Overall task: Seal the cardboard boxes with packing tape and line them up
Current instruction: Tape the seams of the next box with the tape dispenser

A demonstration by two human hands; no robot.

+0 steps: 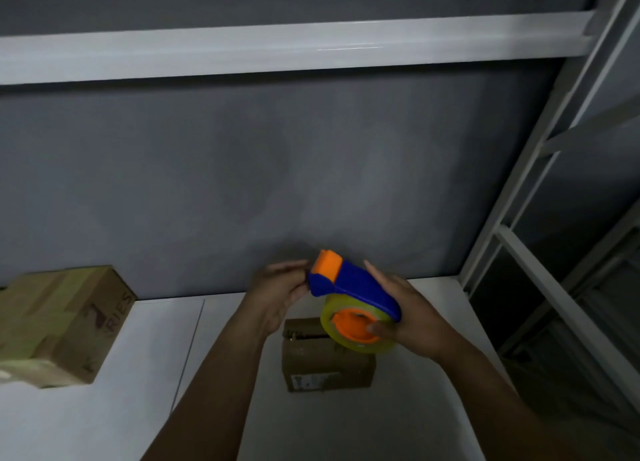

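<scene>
1. The small cardboard box sat on the white table, directly below and slightly nearer than both hands. Its top flaps looked closed, with a dark slit along the far edge and no tape that could be made out.
2. The tape dispenser was held in the air above the box's far end, apart from it. Its long axis ran from the orange nose, up and to the left, down to the roll of packing tape at lower right. To tape the seam, the nose would likely have to tip down and towards the box.
3. The right hand grasped the dispenser at the roll end, fingers over the blue cover and thumb pressed on the orange hub. It carried the tool and was the hand nearer the box.
4. The left hand lay beside the nose with fingers nearly straight, touching it rather than wrapped round it. No free tape end could be made out.
5. A larger cardboard box, crossed by tape bands, stood well apart on the table's left side, against the grey wall.
6. A metal shelving frame rose along the right edge.
</scene>
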